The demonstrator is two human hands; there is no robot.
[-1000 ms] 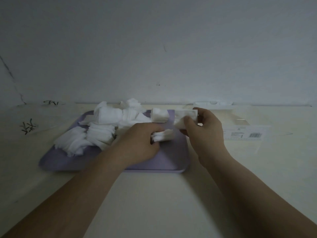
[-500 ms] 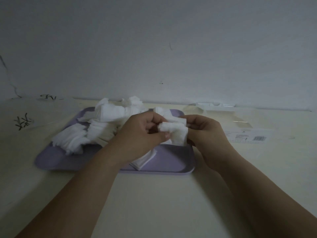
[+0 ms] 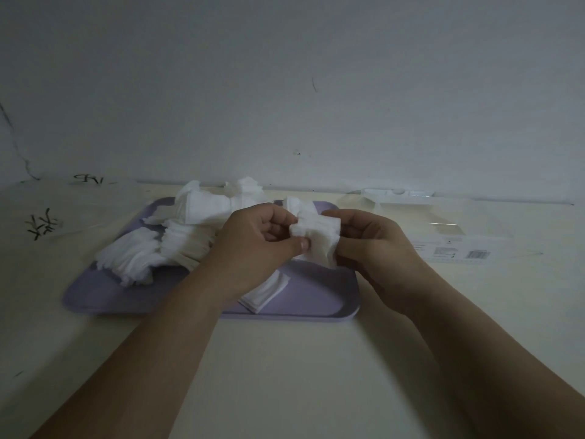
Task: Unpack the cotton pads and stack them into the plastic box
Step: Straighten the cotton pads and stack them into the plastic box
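Both hands hold one small stack of white cotton pads above the right half of a lilac tray. My left hand pinches its left edge with thumb and fingers. My right hand grips its right side. Loose heaps of cotton pads cover the tray's left and back. A small flat stack of pads lies on the tray under my left wrist. The clear plastic box lies on the table to the right, near the wall.
The tray sits on a pale table against a grey wall. A flat clear wrapper with a barcode label lies right of the tray. Black scribbles mark the table at the far left.
Both hands lifted from the tray and came together on one stack of pads. A small stack now lies on the tray below my left wrist. The view shifted slightly.
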